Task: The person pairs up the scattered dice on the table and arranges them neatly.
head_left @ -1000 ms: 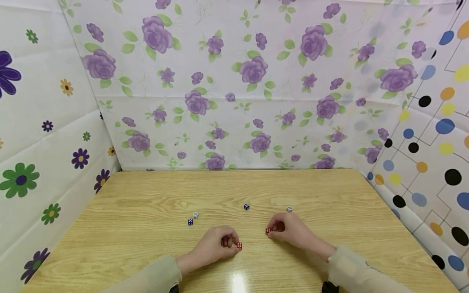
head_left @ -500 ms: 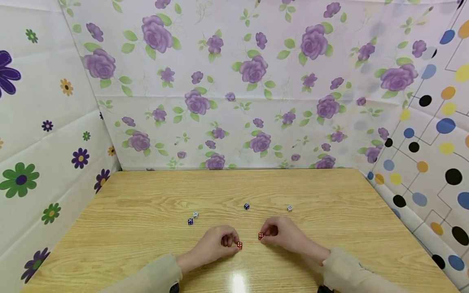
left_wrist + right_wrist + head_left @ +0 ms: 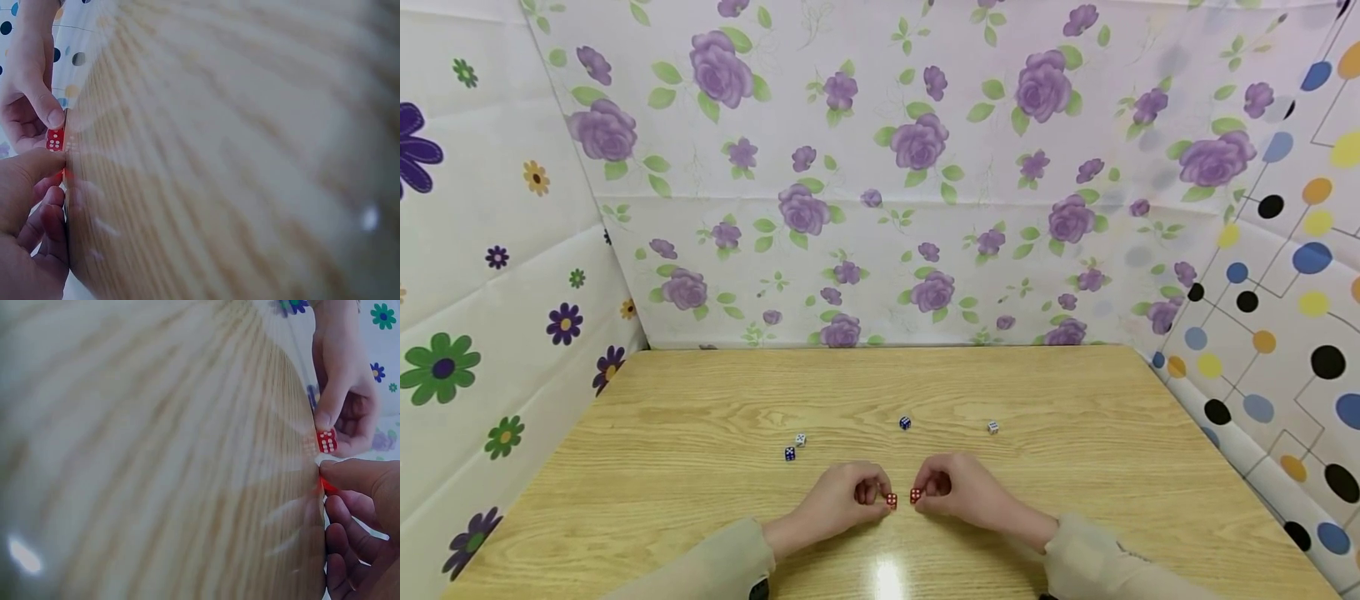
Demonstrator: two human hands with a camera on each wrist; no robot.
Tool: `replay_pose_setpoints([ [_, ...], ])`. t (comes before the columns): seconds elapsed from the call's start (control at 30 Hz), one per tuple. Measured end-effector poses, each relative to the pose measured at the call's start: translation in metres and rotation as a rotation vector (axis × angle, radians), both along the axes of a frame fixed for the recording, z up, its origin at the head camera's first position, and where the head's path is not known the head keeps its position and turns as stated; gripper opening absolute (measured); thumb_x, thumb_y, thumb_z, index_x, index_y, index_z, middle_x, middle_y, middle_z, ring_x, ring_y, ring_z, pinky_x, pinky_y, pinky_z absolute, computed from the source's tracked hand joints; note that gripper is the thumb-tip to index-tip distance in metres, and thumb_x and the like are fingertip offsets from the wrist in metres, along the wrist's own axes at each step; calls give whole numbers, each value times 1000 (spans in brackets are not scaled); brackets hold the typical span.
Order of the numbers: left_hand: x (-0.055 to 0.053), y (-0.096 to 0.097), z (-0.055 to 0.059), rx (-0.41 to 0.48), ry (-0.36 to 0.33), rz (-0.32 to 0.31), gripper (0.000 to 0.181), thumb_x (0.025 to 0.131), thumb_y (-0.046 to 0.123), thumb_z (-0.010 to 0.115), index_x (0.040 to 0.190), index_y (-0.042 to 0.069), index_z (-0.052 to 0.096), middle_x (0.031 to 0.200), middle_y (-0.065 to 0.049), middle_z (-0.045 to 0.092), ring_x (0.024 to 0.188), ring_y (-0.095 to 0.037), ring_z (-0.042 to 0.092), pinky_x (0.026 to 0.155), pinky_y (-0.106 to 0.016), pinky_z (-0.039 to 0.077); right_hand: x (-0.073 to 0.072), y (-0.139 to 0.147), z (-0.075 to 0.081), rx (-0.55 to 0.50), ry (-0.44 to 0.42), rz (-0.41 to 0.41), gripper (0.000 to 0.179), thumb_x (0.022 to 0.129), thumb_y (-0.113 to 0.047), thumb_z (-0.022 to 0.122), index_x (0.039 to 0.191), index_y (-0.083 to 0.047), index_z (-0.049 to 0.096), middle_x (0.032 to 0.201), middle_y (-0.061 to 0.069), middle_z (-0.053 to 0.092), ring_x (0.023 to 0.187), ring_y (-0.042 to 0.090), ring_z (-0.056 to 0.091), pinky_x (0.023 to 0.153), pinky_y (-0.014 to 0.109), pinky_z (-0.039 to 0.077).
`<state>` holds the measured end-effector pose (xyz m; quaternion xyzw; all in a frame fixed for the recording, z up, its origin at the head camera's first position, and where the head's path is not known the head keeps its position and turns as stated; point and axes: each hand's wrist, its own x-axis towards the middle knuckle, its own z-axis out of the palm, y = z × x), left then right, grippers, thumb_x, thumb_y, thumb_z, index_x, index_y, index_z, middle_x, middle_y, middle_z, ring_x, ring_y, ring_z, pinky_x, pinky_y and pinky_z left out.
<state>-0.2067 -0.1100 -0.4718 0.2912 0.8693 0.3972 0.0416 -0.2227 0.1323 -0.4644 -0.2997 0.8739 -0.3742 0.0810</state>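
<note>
Left hand (image 3: 842, 498) pinches one red die (image 3: 891, 500) in its fingers; right hand (image 3: 967, 493) has its fingers clamped likewise on a second red die (image 3: 916, 496). Key relation, as I see it: the two held dice face each other across a narrow gap, low at the table (image 3: 700, 400), right one a touch farther from the person. Cubes, so no long axis. Beyond the hands, apart: blue die (image 3: 905, 423), mid-table; white die (image 3: 993, 427), to its right
</note>
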Motion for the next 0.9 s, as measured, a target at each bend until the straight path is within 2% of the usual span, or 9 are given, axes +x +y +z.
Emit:
replay_pose_setpoints([
  [0.33, 0, 1, 0, -10, 0, 11, 11, 83, 14, 78, 88, 17, 69, 66, 11, 51, 58, 5, 42, 55, -15, 38, 2, -9, -3, -7, -27, 11, 11, 83, -20, 80, 87, -22, 70, 73, -12, 60, 64, -2, 52, 59, 17, 45],
  [0.9, 1, 2, 2, -19, 12, 22, 12, 83, 15, 79, 88, 17, 68, 66, 12, 50, 58, 5, 41, 55, -14, 36, 2, -12, -3, -16, -6, 18, 14, 81, -23, 82, 87, -22, 69, 72, -9, 59, 62, -2, 48, 57, 17, 42],
])
